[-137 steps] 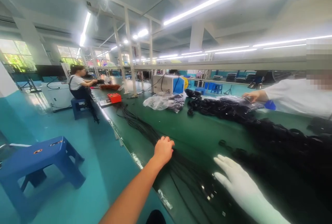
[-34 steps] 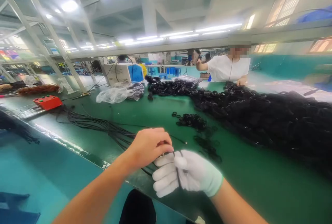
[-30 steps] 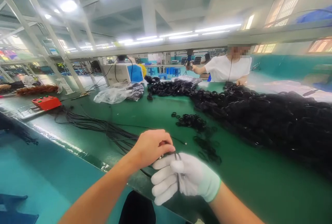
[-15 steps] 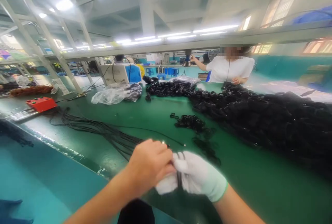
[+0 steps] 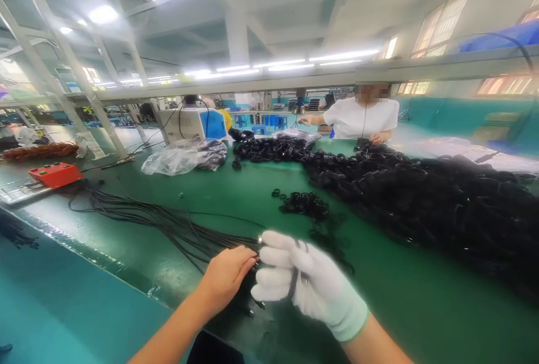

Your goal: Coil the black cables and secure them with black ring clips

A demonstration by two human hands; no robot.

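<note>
My bare left hand [image 5: 229,274] is closed at the near end of a bundle of black cables [image 5: 168,218], with its fingertips close to my gloved right hand. Several cable ends poke out below and between the hands. My right hand [image 5: 301,280] wears a white knit glove with a pale green cuff. Its fingers point left, slightly bent and apart. Dark bands [image 5: 293,281] loop across the gloved fingers, and a small shiny bit shows near the palm. A small heap of black rings [image 5: 304,205] lies on the green table [image 5: 404,302] beyond the right hand.
A large pile of black coiled cables [image 5: 421,201] covers the right side. At left sits a red switch box [image 5: 55,174]. Clear plastic bags [image 5: 172,157] lie before a white-and-blue machine [image 5: 189,122]. A co-worker in a white shirt [image 5: 366,117] sits opposite.
My left hand has moved left and down, away from the gloved fingers it overlapped. The right hand's fingers have spread and now show fully.
</note>
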